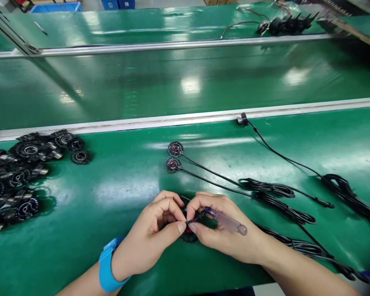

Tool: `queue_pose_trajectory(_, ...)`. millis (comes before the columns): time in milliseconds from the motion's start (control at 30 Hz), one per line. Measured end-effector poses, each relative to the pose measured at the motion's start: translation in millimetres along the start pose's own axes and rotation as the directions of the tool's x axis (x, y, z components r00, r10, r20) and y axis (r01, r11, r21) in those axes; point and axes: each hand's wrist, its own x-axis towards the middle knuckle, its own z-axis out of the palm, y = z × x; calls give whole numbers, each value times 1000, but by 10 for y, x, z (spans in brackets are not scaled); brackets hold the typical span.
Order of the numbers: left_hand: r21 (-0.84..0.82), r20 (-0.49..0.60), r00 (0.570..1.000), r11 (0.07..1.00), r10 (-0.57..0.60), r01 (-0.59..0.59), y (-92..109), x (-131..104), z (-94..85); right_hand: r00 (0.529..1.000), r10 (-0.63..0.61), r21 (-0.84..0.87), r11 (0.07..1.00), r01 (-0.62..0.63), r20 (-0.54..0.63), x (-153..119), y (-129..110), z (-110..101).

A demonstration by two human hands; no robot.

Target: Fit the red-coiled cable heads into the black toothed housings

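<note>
My left hand (156,230), with a blue band on its wrist, pinches a short piece of black cable (191,221) between thumb and forefinger. Opposite it, my right hand (225,230) has its thumb and forefinger on the same cable. Tucked in that hand is a small screwdriver (226,220) with a clear handle, its thin shaft pointing to the upper left. Just below the fingertips, a black toothed disc (188,237) with red inside is partly covered by them. Two similar discs, an upper one (175,148) and a lower one (172,164), lie beyond my hands, each with a cable.
Black toothed parts with metal cylinders (21,176) are heaped at left. Coiled black cables (283,209) lie at right, and a further cable ends in a small black-and-silver part (243,119). A pale rail (142,121) crosses the green table (95,246). More black parts (292,25) sit far back.
</note>
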Motion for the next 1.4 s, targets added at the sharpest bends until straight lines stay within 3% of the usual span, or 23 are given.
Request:
queue_pose_trajectory(500, -134, 73, 996, 989, -59, 69, 18, 19, -8, 999, 14, 3, 1000, -14, 47, 18, -45, -37)
queue_pose_trajectory(867, 85, -39, 997, 994, 70, -67, -21, -12, 18, 998, 67, 97, 993, -67, 8, 19, -9, 9)
queue_pose_trajectory(1067, 91, -49, 997, 995, 52, -47, -30, -8, 27, 995, 103, 78, 992, -104, 15, 18, -35, 30)
queue_pose_trajectory(1400, 33, 5, 1000, 999, 30, -30, -13, 0, 52, 998, 33, 65, 997, -37, 60, 16, -26, -11)
